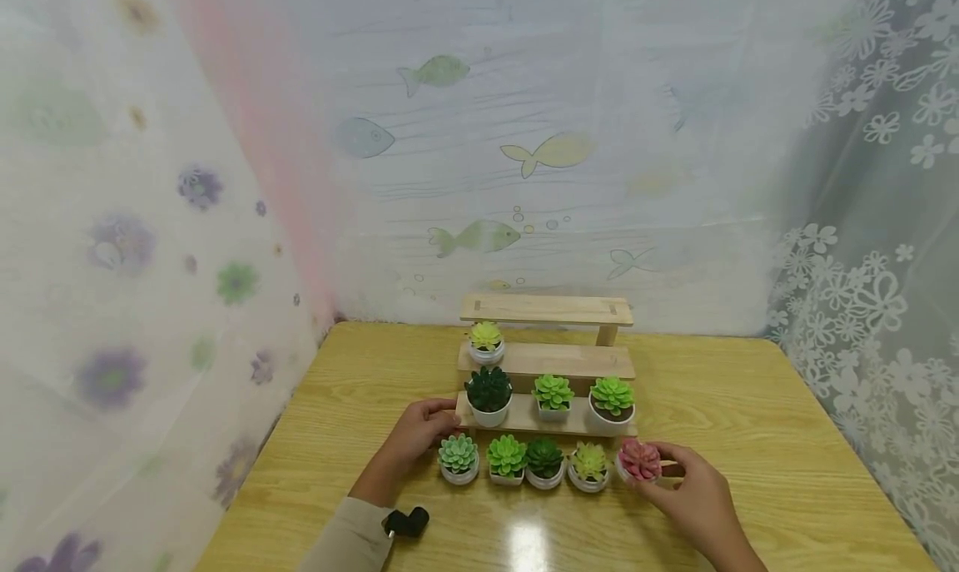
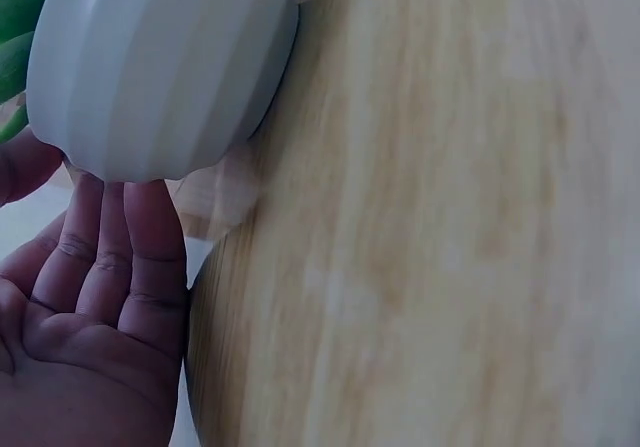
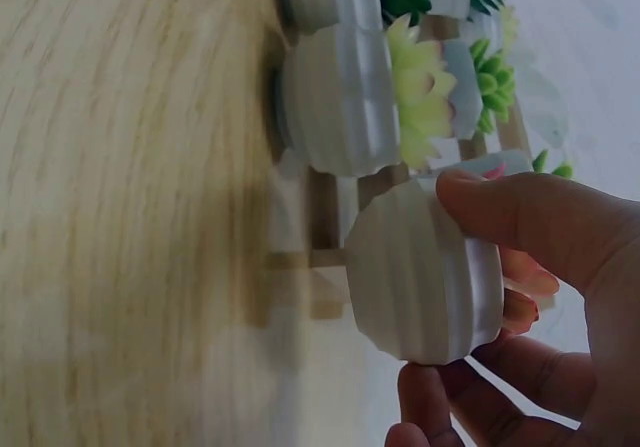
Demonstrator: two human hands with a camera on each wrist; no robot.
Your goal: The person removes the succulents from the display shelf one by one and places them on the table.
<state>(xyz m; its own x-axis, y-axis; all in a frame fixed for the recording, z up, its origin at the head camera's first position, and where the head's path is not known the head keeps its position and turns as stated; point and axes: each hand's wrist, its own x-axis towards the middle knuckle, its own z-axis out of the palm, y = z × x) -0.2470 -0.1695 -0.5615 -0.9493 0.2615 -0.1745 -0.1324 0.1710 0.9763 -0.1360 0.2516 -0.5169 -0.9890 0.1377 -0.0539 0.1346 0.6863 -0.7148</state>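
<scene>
Pinching pink succulent (image 1: pixel 640 458) in right hand (image 1: pixel 693 490), gripping wooden stand (image 1: pixel 545 309) with left hand (image 1: pixel 418 432); likely sitting near halfway, counting four pots (image 1: pixel 491 419) shelved, leaving four on tabletop (image 1: pixel 749 422).

Shelf (image 1: pixel 547 309) stands on worktop (image 1: pixel 749 405). Lower tier (image 1: pixel 523 412): three potted plants (image 1: pixel 553 395). Middle tier (image 1: pixel 562 361): one plant (image 1: pixel 485 341), left end. Before shelf: four plants (image 1: pixel 544 462) in row; fifth plant (image 1: pixel 640 460) rightmost.

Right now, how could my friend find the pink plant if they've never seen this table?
On the wood-grain table, find the three-tier wooden shelf, then look in front of it at the row of four small potted succulents. Past the row's right end, the right hand holds a white pot. In it is the pink succulent, the only plant there that isn't green or yellow.
</scene>
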